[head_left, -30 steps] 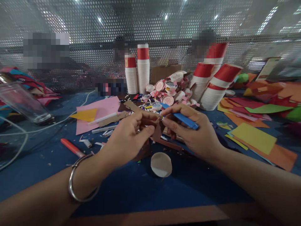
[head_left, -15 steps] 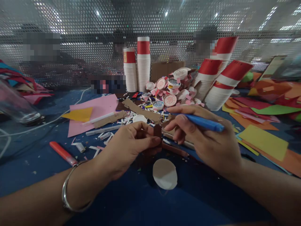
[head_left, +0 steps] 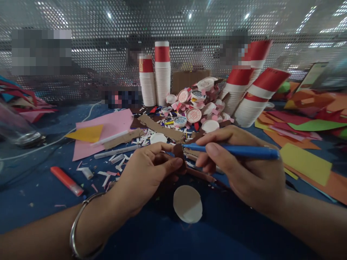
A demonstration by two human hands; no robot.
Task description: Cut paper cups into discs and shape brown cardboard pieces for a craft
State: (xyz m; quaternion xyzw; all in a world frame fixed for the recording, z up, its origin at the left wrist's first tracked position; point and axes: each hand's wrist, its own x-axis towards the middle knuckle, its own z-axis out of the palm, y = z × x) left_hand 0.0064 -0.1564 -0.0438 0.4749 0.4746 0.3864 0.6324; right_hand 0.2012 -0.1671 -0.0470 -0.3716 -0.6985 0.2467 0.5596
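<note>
My left hand [head_left: 155,168] pinches a small dark brown paper strip [head_left: 179,151] between thumb and fingers; part of the strip is hidden behind the thumb. My right hand [head_left: 238,169] grips a blue felt-tip pen [head_left: 238,150], its tip pointing left. The pen tip is at the strip's right edge; whether it touches I cannot tell. Below the hands a white paper disc [head_left: 188,204] lies on the blue table. Behind the fingers is a brown stick-like piece [head_left: 200,174], partly hidden.
White paper scraps [head_left: 142,139] and a pile of decorated discs [head_left: 193,115] lie beyond my hands. Stacked paper cups [head_left: 162,79] stand behind. Pink paper [head_left: 108,122] and a red marker cap [head_left: 66,180] lie left; yellow paper [head_left: 306,162] lies right. A perforated metal screen [head_left: 97,57] closes the back.
The pen has swung from pointing up over my right hand to lying nearly level, its tip brought to the brown strip. My left hand keeps hold of the strip. The view has shifted slightly.
</note>
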